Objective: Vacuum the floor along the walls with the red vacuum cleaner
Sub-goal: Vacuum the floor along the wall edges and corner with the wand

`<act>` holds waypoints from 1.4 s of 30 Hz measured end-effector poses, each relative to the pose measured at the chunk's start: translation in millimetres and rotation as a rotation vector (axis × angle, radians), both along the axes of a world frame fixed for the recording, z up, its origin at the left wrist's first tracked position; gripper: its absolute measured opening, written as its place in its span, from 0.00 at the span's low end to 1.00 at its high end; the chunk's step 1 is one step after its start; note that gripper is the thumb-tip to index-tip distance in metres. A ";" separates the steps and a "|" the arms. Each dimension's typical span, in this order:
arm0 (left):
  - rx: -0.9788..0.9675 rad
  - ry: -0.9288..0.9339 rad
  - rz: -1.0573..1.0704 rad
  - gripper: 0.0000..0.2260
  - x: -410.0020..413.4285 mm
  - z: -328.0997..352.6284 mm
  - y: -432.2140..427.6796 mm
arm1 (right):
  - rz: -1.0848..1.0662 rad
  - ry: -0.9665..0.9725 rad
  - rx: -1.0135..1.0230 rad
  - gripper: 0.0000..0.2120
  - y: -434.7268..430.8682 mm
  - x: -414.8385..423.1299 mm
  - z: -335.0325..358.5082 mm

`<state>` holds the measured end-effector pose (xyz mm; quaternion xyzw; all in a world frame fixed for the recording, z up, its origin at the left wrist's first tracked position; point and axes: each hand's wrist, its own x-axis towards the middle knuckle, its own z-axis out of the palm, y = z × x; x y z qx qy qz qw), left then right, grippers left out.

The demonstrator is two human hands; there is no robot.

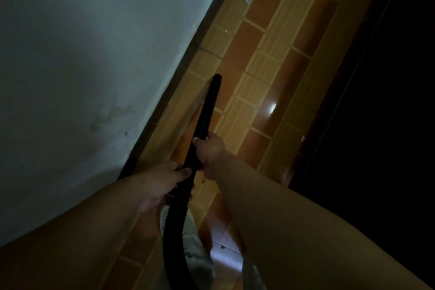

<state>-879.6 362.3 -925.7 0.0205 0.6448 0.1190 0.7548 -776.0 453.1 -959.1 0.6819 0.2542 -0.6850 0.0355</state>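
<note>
Pretty dim shot, looking down along a pale grey-white wall (94,54) on the left, with a dark skirting strip (188,59) running along its foot. The glossy orange-brown and tan tiled floor (259,59) runs diagonally up the frame. The right side drops off into a dark shadowed area (388,101) where I can't make anything out.

A few small white crumbs of debris (247,1) sit on the tiles near the skirting further ahead, well apart from the nozzle end. There's also a bright glare spot (272,108) on a tile just right of the tube. Down under the hose you can see a pale shoe (164,216) and a pale trouser leg (197,252).

Of the vacuum, what shows is the black rigid vacuum tube (208,110) and the black ribbed hose (175,231), which curves down out of the bottom of the frame. The tube points forward along the wall, its open tip low over the tiles just beside the skirting. I can't tell if it actually touches the floor.

Grip-wise, the right hand (209,152) is wrapped round the tube partway along, fingers curled under it. The left hand (162,183) grips lower down, about where tube meets hose, fingers curled round and thumb lying on top. The two hands are close together on it.
</note>
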 end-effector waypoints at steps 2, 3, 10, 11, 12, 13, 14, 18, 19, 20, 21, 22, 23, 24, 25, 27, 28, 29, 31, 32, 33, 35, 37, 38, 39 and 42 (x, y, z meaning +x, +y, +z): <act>0.011 0.011 0.032 0.12 1.3 -0.8 8.3 | -0.007 0.000 -0.014 0.10 10.4 -0.8 -2.8; 0.015 0.021 0.041 0.12 2.9 -1.4 12.9 | -0.010 0.005 -0.014 0.13 15.9 -1.0 -4.7; 0.079 0.113 0.035 0.11 17.1 -16.1 58.1 | 0.074 0.007 0.109 0.15 65.5 -2.9 -23.9; 0.078 0.121 0.037 0.10 20.0 -17.5 66.6 | 0.077 0.006 0.104 0.15 74.1 -0.8 -26.5; 0.076 0.127 0.036 0.10 22.9 -18.8 73.6 | 0.079 0.006 0.096 0.15 81.9 1.2 -28.6; 0.077 0.133 0.037 0.10 25.9 -19.9 80.3 | 0.085 0.005 0.090 0.15 89.3 2.9 -29.0; 0.077 0.141 0.040 0.10 28.4 -22.0 86.3 | 0.092 0.007 0.087 0.15 96.7 4.7 -30.0; 0.057 0.160 0.061 0.11 37.2 -28.6 107.8 | 0.108 0.028 0.085 0.17 122.1 10.1 -35.2; 0.056 0.158 0.061 0.11 39.8 -29.6 114.1 | 0.108 0.035 0.083 0.17 128.5 12.4 -35.9; 0.054 0.165 0.058 0.12 42.7 -30.6 123.1 | 0.096 0.044 0.071 0.17 137.3 15.6 -38.1; 0.051 0.169 0.062 0.12 45.5 -30.9 129.2 | 0.085 0.051 0.061 0.17 143.0 18.2 -38.6; 0.051 0.176 0.067 0.12 47.3 -30.6 131.0 | 0.083 0.055 0.060 0.16 144.9 19.4 -37.9; 0.047 0.182 0.069 0.11 49.4 -30.6 134.9 | 0.083 0.065 0.057 0.16 148.9 22.0 -37.4; 0.037 0.184 0.065 0.11 52.0 -30.4 139.4 | 0.082 0.074 0.051 0.16 153.3 25.8 -36.7; 0.029 0.177 0.064 0.11 55.3 -28.6 142.3 | 0.088 0.079 0.048 0.16 156.4 29.7 -34.7; 0.019 0.153 0.047 0.10 59.0 -23.2 147.4 | 0.100 0.074 0.056 0.17 159.7 35.0 -32.4; 0.014 0.147 0.038 0.10 59.4 -22.2 148.7 | 0.105 0.062 0.061 0.17 159.8 36.0 -31.0; 0.015 0.142 0.042 0.10 59.2 -22.1 149.1 | 0.112 0.048 0.063 0.17 159.7 36.6 -28.9; 0.039 0.116 0.067 0.11 59.5 -25.2 149.2 | 0.116 0.031 0.066 0.16 158.3 37.5 -26.8; 0.058 0.106 0.076 0.11 59.9 -28.2 148.5 | 0.115 0.022 0.068 0.16 157.4 37.4 -26.1; 0.075 0.099 0.066 0.11 59.5 -30.9 147.1 | 0.109 0.010 0.068 0.15 156.2 37.1 -25.3; 0.080 0.097 0.012 0.10 56.8 -35.4 145.2 | 0.078 -0.009 0.059 0.15 152.0 35.5 -24.2; 0.079 0.088 -0.005 0.10 53.2 -39.9 141.6 | 0.059 -0.025 0.057 0.16 147.5 32.9 -21.8; 0.066 0.089 0.004 0.09 50.4 -39.7 138.8 | 0.058 -0.029 0.060 0.16 144.6 29.9 -21.0; 0.068 0.085 0.006 0.09 47.5 -40.3 135.6 | 0.060 -0.034 0.064 0.17 142.2 27.2 -20.1; 0.087 0.061 0.003 0.10 40.5 -39.6 125.8 | 0.074 -0.052 0.063 0.19 134.8 20.6 -17.9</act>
